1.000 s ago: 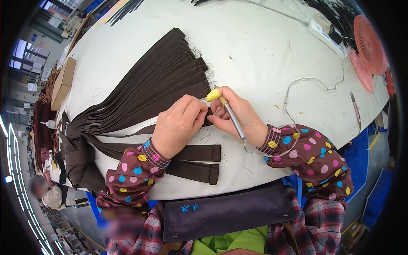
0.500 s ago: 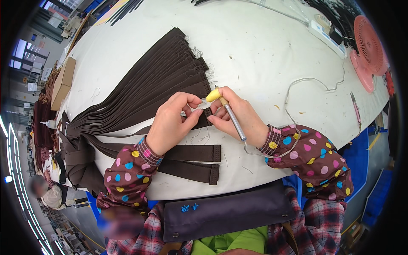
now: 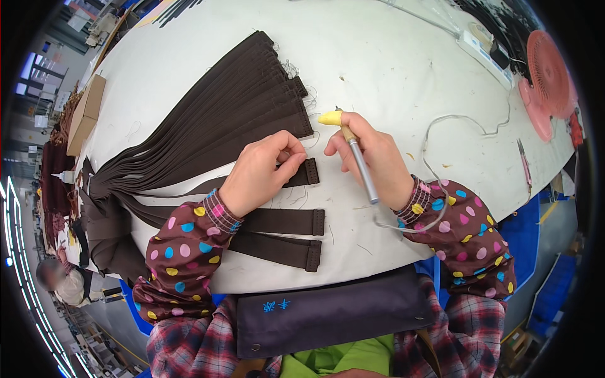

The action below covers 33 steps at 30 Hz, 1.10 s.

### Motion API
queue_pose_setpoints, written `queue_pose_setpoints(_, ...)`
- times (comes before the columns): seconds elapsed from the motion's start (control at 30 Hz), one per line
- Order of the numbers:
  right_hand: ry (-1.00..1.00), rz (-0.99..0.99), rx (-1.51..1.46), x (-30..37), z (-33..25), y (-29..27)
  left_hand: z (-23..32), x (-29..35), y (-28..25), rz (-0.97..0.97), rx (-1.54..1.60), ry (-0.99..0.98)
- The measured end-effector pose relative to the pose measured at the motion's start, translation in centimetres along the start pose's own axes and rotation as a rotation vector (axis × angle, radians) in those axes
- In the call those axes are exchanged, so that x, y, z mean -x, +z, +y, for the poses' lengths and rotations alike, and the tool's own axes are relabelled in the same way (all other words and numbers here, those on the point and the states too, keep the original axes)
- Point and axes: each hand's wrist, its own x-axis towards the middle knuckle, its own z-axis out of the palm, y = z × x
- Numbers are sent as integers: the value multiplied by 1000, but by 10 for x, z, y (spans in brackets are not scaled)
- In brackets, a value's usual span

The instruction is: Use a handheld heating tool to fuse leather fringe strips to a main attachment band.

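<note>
My right hand [image 3: 377,160] grips a slim soldering iron [image 3: 362,169] with a tan collar, a silver handle and a thin cord; its tip points away from me. A yellow finger cover [image 3: 330,118] sits on one digit of that hand. My left hand [image 3: 261,170] is closed, thumb and forefinger pinched above a dark brown strap's end [image 3: 309,171]; whatever they pinch is too small to make out. Two more straps [image 3: 287,222] lie nearer me, with bands of small holes or eyes at their ends. Beyond my left hand fans a thick bundle of straps [image 3: 208,110], gathered at the left.
Loose threads and scraps lie on the white table [image 3: 378,63]. At the right are a pink fan [image 3: 548,75], a white power strip [image 3: 484,60] and small pink-handled snips [image 3: 525,164]. A cardboard box [image 3: 87,114] stands at the left edge. Another person [image 3: 69,283] sits farther left.
My right hand has drawn away to the right from the strap end, taking the soldering iron along. The left hand stays beside the strap, still pinched.
</note>
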Motion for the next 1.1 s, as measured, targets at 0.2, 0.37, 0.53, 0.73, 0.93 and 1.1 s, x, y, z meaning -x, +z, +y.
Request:
queue_pose_setpoints(0.2,-60,-48,-200,3,-3,-1,-1,-1,-1,-31,100,-17)
queue_pose_setpoints(0.37,161,-70,-308,0,1,6,-1,-1,1,-17,75,15)
queue_pose_setpoints(0.53,160,-59,-268,0,3,8,4,-1,2,2,29,-17)
queue_pose_setpoints(0.73,156,-68,-259,-1,5,10,6,-2,2,5,-10,-40)
queue_pose_setpoints(0.93,142,-83,-240,-1,4,10,6,-1,2,7,-52,-30)
queue_pose_setpoints(1.1,138,-74,-220,-1,5,11,7,-1,3,2,-68,-30)
